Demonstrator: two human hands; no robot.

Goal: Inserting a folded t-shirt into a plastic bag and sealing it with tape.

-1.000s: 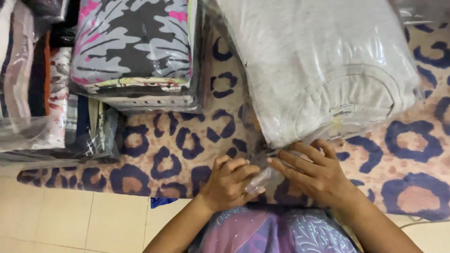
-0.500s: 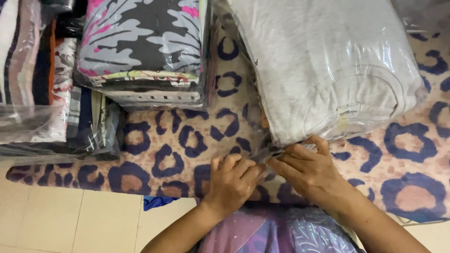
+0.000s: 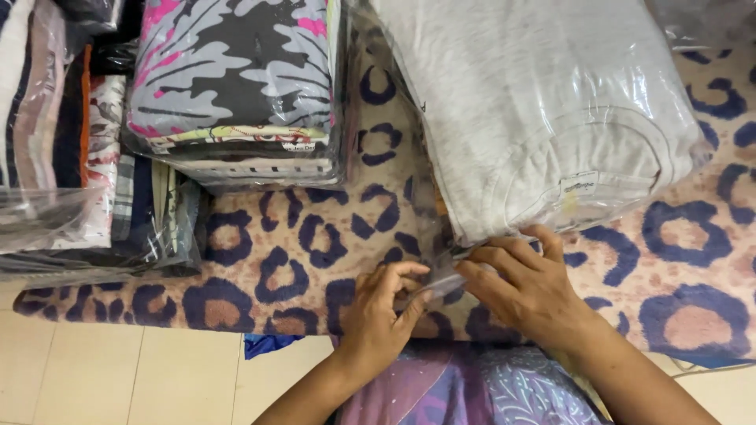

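The far end of the clear plastic bag [image 3: 543,118] is cut off by the top edge of the view, and the folded grey garment [image 3: 504,94] sealed inside it is seen only through glare and creases. Its small neck label [image 3: 580,186] is too blurred to be made out. The bag lies on the leopard-print rug [image 3: 291,260], with its near corner drawn out into a flap [image 3: 445,282] of bare film. That flap is pinched between the thumb and fingers of the left hand [image 3: 380,319], which is curled nearly closed on it. The right hand [image 3: 529,287] is laid flatter, its fingers half bent and pressed on the same flap just below the garment; what lies under its palm cannot be seen. The stack of packed printed garments [image 3: 236,86] is cut off at the top, and the leftmost wrapped bundles [image 3: 55,157] run out of view at the side.

Compared with the earlier frames, the bag's near edge has been brought slightly closer, the left hand has been shifted from a flat rest to a pinch, and the stacks have remained where they were.
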